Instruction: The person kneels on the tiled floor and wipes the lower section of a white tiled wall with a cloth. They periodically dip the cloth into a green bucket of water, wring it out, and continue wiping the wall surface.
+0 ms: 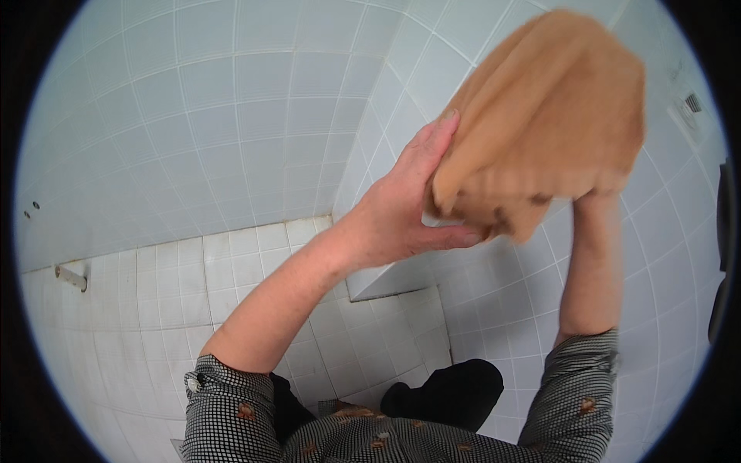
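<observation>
A tan-brown cloth (550,116), soft and loosely folded, is held up at the upper right before the tiled wall. My left hand (405,202) grips its left edge, with the thumb at the lower corner and the fingers along the side. Dark spots show near the cloth's lower edge, which is blurred. My right forearm (593,260) rises from the lower right and ends under the cloth. The cloth covers my right hand, so its fingers are hidden.
Pale tiled walls (260,116) meet in a corner behind the cloth. A tiled ledge (393,280) juts out above the white tiled floor (243,289). A short pipe (70,278) protrudes at the left. A wall fitting (689,113) and dark objects (723,220) line the right rim.
</observation>
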Motion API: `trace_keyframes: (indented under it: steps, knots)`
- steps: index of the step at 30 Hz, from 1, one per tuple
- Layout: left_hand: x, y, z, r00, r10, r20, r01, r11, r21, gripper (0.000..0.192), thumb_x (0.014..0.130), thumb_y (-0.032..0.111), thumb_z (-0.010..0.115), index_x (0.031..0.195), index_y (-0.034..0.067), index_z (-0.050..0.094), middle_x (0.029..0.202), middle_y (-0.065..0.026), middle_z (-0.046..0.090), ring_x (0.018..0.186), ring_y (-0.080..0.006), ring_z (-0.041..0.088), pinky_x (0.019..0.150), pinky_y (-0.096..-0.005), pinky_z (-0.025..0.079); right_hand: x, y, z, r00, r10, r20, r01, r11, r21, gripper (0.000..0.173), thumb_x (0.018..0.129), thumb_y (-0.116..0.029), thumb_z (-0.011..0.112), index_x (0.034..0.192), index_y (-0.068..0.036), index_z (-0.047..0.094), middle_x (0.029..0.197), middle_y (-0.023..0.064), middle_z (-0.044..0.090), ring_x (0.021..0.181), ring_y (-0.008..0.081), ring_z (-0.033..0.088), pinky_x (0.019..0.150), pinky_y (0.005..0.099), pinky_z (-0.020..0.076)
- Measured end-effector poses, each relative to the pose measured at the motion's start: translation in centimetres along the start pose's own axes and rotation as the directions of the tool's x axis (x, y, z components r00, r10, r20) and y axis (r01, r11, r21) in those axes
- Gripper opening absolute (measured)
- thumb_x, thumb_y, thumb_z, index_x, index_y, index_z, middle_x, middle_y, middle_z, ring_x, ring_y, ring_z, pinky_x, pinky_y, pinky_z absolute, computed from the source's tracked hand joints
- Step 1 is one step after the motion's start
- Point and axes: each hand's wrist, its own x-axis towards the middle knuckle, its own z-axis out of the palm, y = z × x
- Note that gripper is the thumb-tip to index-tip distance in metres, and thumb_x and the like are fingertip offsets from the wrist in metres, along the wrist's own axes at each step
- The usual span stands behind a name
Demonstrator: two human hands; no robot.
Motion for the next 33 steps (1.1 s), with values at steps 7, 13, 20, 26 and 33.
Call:
trace_keyframes:
  steps: [7, 13, 20, 26, 33]
  knots:
    - [-0.3, 0.7, 2.0, 1.0, -0.031, 0.002, 0.026, 0.854, 0.519, 0.097, 0.072, 0.02, 0.082, 0.148, 0.007, 0.023, 0.153, -0.0187, 0.022, 0.14, -0.0346, 0.028, 0.111, -0.0482, 0.031, 3.7, 8.6, -5.8, 0.918, 0.142, -0.37, -0.153, 0.988, -0.001, 0.045, 0.092, -0.019, 0.055, 0.134, -0.01, 0.042, 0.126, 0.003, 0.051, 0.116, 0.0163, 0.05, 0.099, 0.0291, 0.0393]
    - [-0.4, -0.8, 3.6, 1.0, 0.022, -0.016, -0.003, 0.667, 0.745, 0.094, 0.078, 0.021, 0.076, 0.148, 0.002, 0.017, 0.152, -0.0219, 0.022, 0.138, -0.037, 0.031, 0.107, -0.0528, 0.032, 5.4, 12.1, -6.0, 0.776, 0.237, -0.585, -0.173, 0.971, 0.164, 0.044, 0.094, -0.021, 0.055, 0.134, -0.01, 0.041, 0.126, 0.0029, 0.051, 0.117, 0.0158, 0.049, 0.101, 0.0291, 0.0386]
    - [-0.5, -2.2, 2.8, 0.995, 0.096, 0.018, -0.077, 0.663, 0.744, 0.083, 0.08, 0.016, 0.073, 0.145, -0.001, 0.024, 0.146, -0.0268, 0.031, 0.131, -0.0415, 0.036, 0.104, -0.0471, 0.036, 1.3, 9.8, 0.4, 0.504, 0.469, -0.725, -0.018, 0.845, 0.534, 0.044, 0.096, -0.022, 0.054, 0.135, -0.009, 0.041, 0.127, 0.0027, 0.051, 0.118, 0.0151, 0.049, 0.103, 0.029, 0.0378]
    - [0.4, -4.4, 4.0, 0.999, 0.04, -0.029, -0.017, 0.825, 0.564, 0.074, 0.09, 0.022, 0.057, 0.146, -0.004, 0.015, 0.151, -0.0264, 0.018, 0.14, -0.0405, 0.022, 0.115, -0.0451, 0.021, -5.1, 1.0, 9.9, 0.54, 0.708, -0.455, 0.312, 0.334, 0.89, 0.043, 0.097, -0.023, 0.054, 0.135, -0.008, 0.04, 0.128, 0.0025, 0.051, 0.12, 0.0146, 0.048, 0.105, 0.0289, 0.0371]
    - [-0.5, -4.5, 5.9, 0.979, 0.033, -0.2, 0.081, 0.839, 0.538, 0.091, 0.087, 0.025, 0.063, 0.147, -0.008, 0.004, 0.153, -0.0305, 0.012, 0.141, -0.0454, 0.018, 0.116, -0.0485, 0.016, -9.4, -6.5, 22.9, 0.975, 0.215, 0.056, 0.001, -0.257, 0.966, 0.042, 0.098, -0.029, 0.054, 0.134, -0.011, 0.042, 0.128, 0.0026, 0.051, 0.121, 0.013, 0.047, 0.105, 0.0298, 0.039]
